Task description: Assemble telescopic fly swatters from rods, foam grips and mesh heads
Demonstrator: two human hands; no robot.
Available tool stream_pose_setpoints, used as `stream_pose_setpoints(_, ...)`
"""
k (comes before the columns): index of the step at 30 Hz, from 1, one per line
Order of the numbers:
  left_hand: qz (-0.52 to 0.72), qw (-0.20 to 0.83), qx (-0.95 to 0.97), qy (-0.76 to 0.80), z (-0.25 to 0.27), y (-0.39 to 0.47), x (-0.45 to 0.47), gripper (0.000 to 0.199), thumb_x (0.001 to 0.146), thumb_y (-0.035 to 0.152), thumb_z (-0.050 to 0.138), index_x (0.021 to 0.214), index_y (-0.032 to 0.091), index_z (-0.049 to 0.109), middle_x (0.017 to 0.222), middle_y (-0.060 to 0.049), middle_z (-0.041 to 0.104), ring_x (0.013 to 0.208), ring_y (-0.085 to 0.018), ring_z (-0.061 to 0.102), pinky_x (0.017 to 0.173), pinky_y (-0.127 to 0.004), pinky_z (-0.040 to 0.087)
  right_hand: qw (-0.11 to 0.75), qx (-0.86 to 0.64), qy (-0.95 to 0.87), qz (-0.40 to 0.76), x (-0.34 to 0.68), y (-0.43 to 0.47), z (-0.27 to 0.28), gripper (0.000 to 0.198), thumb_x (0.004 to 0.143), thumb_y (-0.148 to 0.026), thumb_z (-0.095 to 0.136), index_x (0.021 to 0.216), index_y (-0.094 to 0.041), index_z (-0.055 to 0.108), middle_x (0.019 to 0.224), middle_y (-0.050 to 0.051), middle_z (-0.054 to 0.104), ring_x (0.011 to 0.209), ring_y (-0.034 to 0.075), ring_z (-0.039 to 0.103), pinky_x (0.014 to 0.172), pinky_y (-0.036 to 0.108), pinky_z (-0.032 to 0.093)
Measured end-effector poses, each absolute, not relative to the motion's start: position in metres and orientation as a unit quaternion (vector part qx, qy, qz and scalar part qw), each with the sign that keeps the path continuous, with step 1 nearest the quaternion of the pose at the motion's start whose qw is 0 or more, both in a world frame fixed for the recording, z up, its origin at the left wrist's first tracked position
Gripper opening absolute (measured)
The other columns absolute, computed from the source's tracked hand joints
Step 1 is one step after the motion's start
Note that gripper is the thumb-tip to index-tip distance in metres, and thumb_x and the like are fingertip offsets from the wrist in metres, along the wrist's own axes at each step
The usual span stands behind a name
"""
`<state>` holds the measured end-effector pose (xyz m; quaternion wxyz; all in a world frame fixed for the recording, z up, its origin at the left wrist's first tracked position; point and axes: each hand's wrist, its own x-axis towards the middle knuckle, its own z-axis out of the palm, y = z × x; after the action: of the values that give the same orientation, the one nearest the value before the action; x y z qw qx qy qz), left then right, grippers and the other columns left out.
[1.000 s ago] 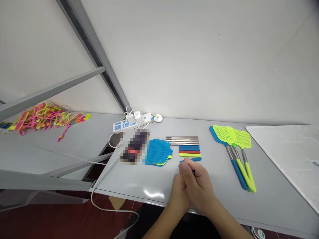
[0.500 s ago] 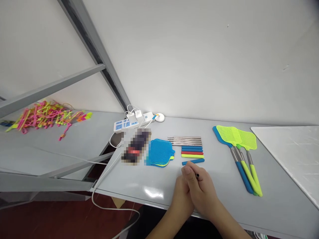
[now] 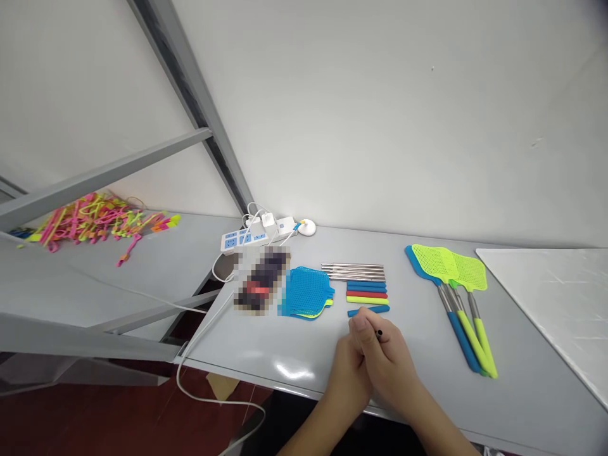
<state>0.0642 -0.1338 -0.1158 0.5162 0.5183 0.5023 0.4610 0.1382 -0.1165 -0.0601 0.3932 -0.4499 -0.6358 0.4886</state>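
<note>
My right hand [image 3: 387,354] is closed around a thin tube [image 3: 379,334], whose dark round end pokes out beside the thumb; the rest of it is hidden. Pressed against it, my left hand [image 3: 349,370] is closed too, and what lies in its fingers cannot be seen. Just beyond them lies a loose blue handle sleeve [image 3: 368,311]. Behind that is a row of blue, red and yellow handle sleeves [image 3: 367,294], then several silver metal rods [image 3: 352,272]. Left of these, blue mesh fly swatter heads [image 3: 308,291] are stacked, with yellow-green showing underneath.
Assembled fly swatters [image 3: 458,304], yellow-green and blue, lie to the right, near a white sheet [image 3: 551,297]. At the back left are a power strip [image 3: 244,239] with cables and a white round device [image 3: 307,228]. A colourful pile [image 3: 95,218] lies beyond the metal frame [image 3: 118,166].
The view has shifted slightly. Both hands stay clasped in about the same place, and the things on the table have not moved.
</note>
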Motion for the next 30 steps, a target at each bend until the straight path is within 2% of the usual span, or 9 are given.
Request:
stream_pose_setpoints(5, 0.471, 0.511, 0.509, 0.509, -0.119, -0.135, 0.063, 0.028, 0.094, 0.034, 0.044, 0.075, 0.017, 0.055, 0.074, -0.003, 0.057, 0.070, -0.016, 0.048, 0.056, -0.024, 0.037, 0.385, -0.442, -0.647, 0.487, 0.134, -0.117, -0.053, 0.046, 0.097, -0.052, 0.037, 0.063, -0.023, 0.029, 0.058, -0.005, 0.032, 0.055, 0.012, 0.031, 0.052, 0.026, 0.027)
stream_pose_setpoints(8, 0.479, 0.509, 0.495, 0.516, -0.121, -0.136, 0.063, 0.027, 0.093, 0.037, 0.046, 0.078, 0.017, 0.056, 0.075, -0.003, 0.056, 0.072, -0.017, 0.048, 0.057, -0.025, 0.037, 0.403, -0.413, -0.643, 0.503, 0.134, -0.118, -0.051, 0.040, 0.096, -0.053, 0.042, 0.070, -0.022, 0.042, 0.066, -0.004, 0.041, 0.060, 0.012, 0.039, 0.056, 0.026, 0.033)
stream_pose_setpoints(10, 0.484, 0.511, 0.485, 0.520, -0.121, -0.136, 0.063, 0.029, 0.092, 0.041, 0.047, 0.076, 0.017, 0.054, 0.070, -0.001, 0.052, 0.069, -0.016, 0.045, 0.056, -0.025, 0.034, 0.433, -0.375, -0.637, 0.515, 0.136, -0.117, -0.052, 0.039, 0.094, -0.059, 0.039, 0.086, -0.023, 0.051, 0.077, -0.001, 0.049, 0.069, 0.014, 0.046, 0.064, 0.027, 0.039)
stream_pose_setpoints(12, 0.489, 0.516, 0.473, 0.521, -0.120, -0.136, 0.062, 0.034, 0.092, 0.046, 0.048, 0.072, 0.018, 0.050, 0.064, 0.002, 0.045, 0.063, -0.014, 0.040, 0.055, -0.025, 0.031, 0.469, -0.346, -0.627, 0.517, 0.138, -0.111, -0.052, 0.049, 0.093, -0.067, 0.030, 0.101, -0.024, 0.053, 0.090, 0.002, 0.054, 0.084, 0.018, 0.053, 0.074, 0.030, 0.043)
stream_pose_setpoints(15, 0.502, 0.527, 0.452, 0.515, -0.117, -0.137, 0.060, 0.039, 0.092, 0.049, 0.048, 0.068, 0.019, 0.043, 0.061, 0.004, 0.037, 0.059, -0.011, 0.033, 0.054, -0.024, 0.028, 0.495, -0.384, -0.606, 0.491, 0.140, -0.094, -0.051, 0.048, 0.094, -0.066, 0.028, 0.105, -0.025, 0.052, 0.101, 0.005, 0.059, 0.099, 0.021, 0.057, 0.088, 0.035, 0.044)
stream_pose_setpoints(20, 0.553, 0.523, 0.397, 0.513, -0.118, -0.146, 0.047, 0.041, 0.094, 0.052, 0.046, 0.068, 0.021, 0.037, 0.058, 0.006, 0.035, 0.055, -0.010, 0.033, 0.054, -0.023, 0.030, 0.349, -0.475, -0.709, 0.388, 0.133, -0.063, -0.053, 0.028, 0.094, -0.048, 0.048, 0.108, -0.026, 0.055, 0.114, 0.006, 0.060, 0.110, 0.023, 0.056, 0.093, 0.037, 0.044)
stream_pose_setpoints(24, 0.605, 0.493, 0.344, 0.522, -0.122, -0.153, 0.018, 0.040, 0.094, 0.054, 0.045, 0.072, 0.023, 0.033, 0.053, 0.010, 0.026, 0.046, -0.008, 0.024, 0.046, -0.022, 0.024, 0.241, -0.440, -0.824, 0.264, 0.112, -0.048, -0.066, 0.048, 0.087, -0.047, 0.058, 0.128, -0.022, 0.050, 0.129, 0.011, 0.056, 0.123, 0.027, 0.049, 0.102, 0.043, 0.039)
stream_pose_setpoints(27, 0.641, 0.451, 0.317, 0.533, -0.122, -0.156, -0.011, 0.040, 0.094, 0.053, 0.048, 0.073, 0.022, 0.035, 0.056, 0.009, 0.029, 0.048, -0.007, 0.024, 0.046, -0.020, 0.023, 0.196, -0.443, -0.854, 0.192, 0.090, -0.040, -0.075, 0.068, 0.080, -0.052, 0.066, 0.136, -0.019, 0.045, 0.135, 0.015, 0.053, 0.127, 0.033, 0.045, 0.103, 0.048, 0.036)
stream_pose_setpoints(30, 0.654, 0.431, 0.300, 0.545, -0.123, -0.156, -0.033, 0.040, 0.092, 0.054, 0.051, 0.073, 0.021, 0.037, 0.058, 0.009, 0.030, 0.050, -0.007, 0.025, 0.046, -0.019, 0.023, 0.163, -0.448, -0.866, 0.152, 0.073, -0.034, -0.081, 0.074, 0.077, -0.053, 0.068, 0.138, -0.018, 0.044, 0.137, 0.016, 0.053, 0.127, 0.035, 0.045, 0.101, 0.052, 0.035)
